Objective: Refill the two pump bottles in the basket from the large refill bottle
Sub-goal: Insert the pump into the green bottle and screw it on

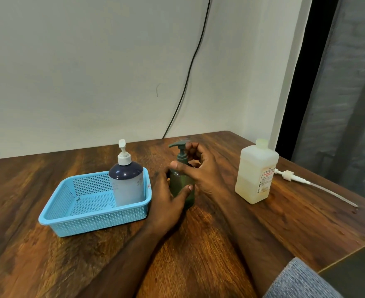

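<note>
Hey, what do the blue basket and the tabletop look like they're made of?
Light blue perforated basket: moulded plastic, judging by its uniform colour and grid of small holes. Brown table: wood or wood-look laminate; streaky grain, slight sheen, can't tell which.

Both forearms are left bare. A grey, finely ribbed knit sleeve is seen pushed up on the right arm; no rings or watch are worn.

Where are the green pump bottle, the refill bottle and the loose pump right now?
green pump bottle (181, 157): head view, on its collar.
refill bottle (255, 171): head view, on its front face.
loose pump (287, 175): head view, on its white cap.
</note>
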A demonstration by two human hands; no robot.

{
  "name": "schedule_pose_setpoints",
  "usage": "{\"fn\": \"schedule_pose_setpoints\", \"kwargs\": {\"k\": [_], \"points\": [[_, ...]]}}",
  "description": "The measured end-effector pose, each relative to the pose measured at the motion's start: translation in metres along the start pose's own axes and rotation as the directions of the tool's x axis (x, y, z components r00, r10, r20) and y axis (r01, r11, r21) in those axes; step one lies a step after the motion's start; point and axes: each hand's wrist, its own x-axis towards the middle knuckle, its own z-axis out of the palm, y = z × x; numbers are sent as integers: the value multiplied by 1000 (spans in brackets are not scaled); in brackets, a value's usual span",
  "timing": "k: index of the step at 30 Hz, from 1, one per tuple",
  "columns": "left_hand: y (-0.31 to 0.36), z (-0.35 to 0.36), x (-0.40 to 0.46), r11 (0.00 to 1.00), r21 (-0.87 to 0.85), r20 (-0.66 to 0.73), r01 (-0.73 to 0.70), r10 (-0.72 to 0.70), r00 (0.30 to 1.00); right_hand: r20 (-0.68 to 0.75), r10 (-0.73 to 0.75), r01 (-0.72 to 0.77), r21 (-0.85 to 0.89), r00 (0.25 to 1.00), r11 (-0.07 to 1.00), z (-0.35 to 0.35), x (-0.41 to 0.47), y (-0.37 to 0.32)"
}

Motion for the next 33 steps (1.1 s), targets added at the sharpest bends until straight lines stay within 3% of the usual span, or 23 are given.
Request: {"fn": "schedule_pose_setpoints", "kwargs": {"k": [3, 6, 11, 13, 18, 25, 30, 33], "points": [[2, 0, 0, 1000, -28, 2, 5, -5, 1000, 79, 45, -59, 182, 996, 981, -6, 3, -1], [3, 0, -1, 999, -52, 3, 6, -6, 1000, 79, 17, -28, 137, 997, 990, -9, 4, -1], [3, 0, 0, 999, -37, 13, 21, -20, 1000, -75, 25, -20, 69, 997, 997, -7, 2, -4], [2, -1, 0, 999, -32, 13, 16, -15, 1000, -35, 15, -14, 17, 999, 1000, -2, 1, -2], [2, 0, 0, 999, -50, -3, 6, -6, 1000, 192, 51, -91, 206, 980, 974, -10, 6, -2], [3, 0, 0, 1000, -14, 9, 6, -6, 1000, -25, 38, -36, 62, 999, 997, -5, 2, -2], [2, 0, 0, 999, -37, 9, 17, -17, 1000, 189, 82, -121, 204, 979, 971, -12, 8, -2], [4, -1, 0, 999, -48, 16, 22, -21, 1000, 142, 41, -63, 156, 989, 986, -13, 7, -2]]}}
